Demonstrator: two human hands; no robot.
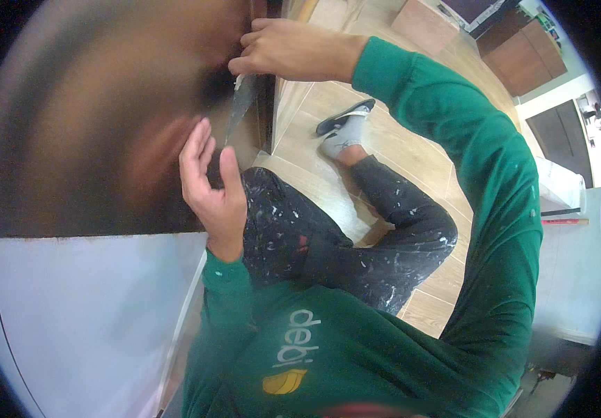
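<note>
My right hand (290, 50) is raised at the dark brown door-like panel (105, 104), close to its edge, with the fingers curled. Below those fingers a thin grey tapering blade (243, 101) sticks out, its narrow end pointing down. Its handle is hidden, so I cannot tell its exact kind. A whitish bit shows at the top of the blade. Lower down, my left hand (215, 184) is open, fingers stretched upward and thumb apart. It holds nothing and is just beneath the blade's narrow end, beside the brown panel, which shows a blurred reflection.
I sit on a light tiled floor (419, 164), legs bent in paint-spotted dark trousers (412, 230). A pale panel (84, 313) stands at lower left. Farther off are a pinkish box (426, 26), a brown box (527, 59) and a white box-like object (558, 184).
</note>
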